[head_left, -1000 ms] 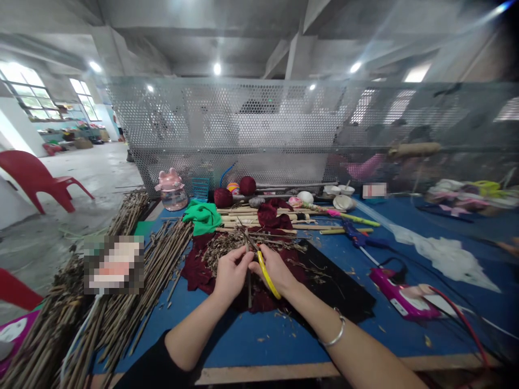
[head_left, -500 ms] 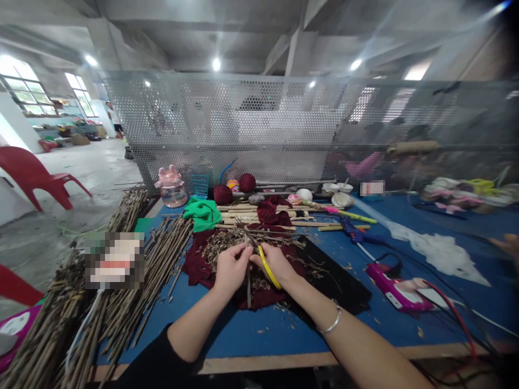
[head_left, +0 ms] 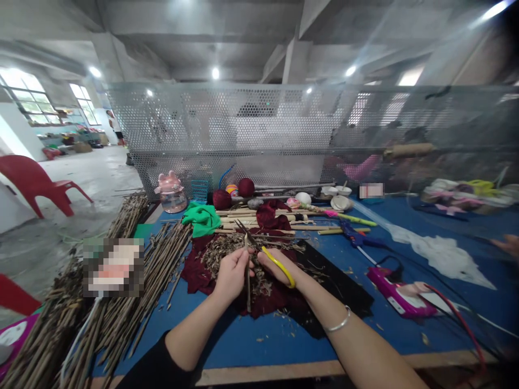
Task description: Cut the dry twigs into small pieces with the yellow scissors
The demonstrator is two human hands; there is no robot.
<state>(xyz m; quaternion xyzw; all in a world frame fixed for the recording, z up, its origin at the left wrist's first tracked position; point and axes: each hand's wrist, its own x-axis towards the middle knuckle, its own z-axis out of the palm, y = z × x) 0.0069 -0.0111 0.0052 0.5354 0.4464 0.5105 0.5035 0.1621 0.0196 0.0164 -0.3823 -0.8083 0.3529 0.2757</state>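
Observation:
Between the fingers of my left hand (head_left: 232, 273) a thin dry stalk (head_left: 248, 292) is pinched, standing roughly upright with its pale tip above my fingertips. My right hand (head_left: 276, 266) is wrapped round scissors (head_left: 279, 265) with yellow handles. Their dark blades are parted and point up and left, close to the stalk's tip. Under both hands lies a heap of dry plant scraps (head_left: 219, 254) on a dark red cloth (head_left: 197, 270). A black sheet (head_left: 340, 286) spreads to the right of the cloth.
Bundles of dry stalks (head_left: 138, 302) cover the table's left side. A green cloth (head_left: 201, 219), a pink-lidded jar (head_left: 172, 194) and dark red balls (head_left: 246, 187) stand behind. At right lie a blue glue gun (head_left: 354, 235), a magenta power strip (head_left: 399, 292) and cables. Another person's hand (head_left: 508, 244) shows far right.
My right hand has turned and shifted slightly right with the scissors, and the blades now show parted beside the stalk. My left hand still pinches the stalk.

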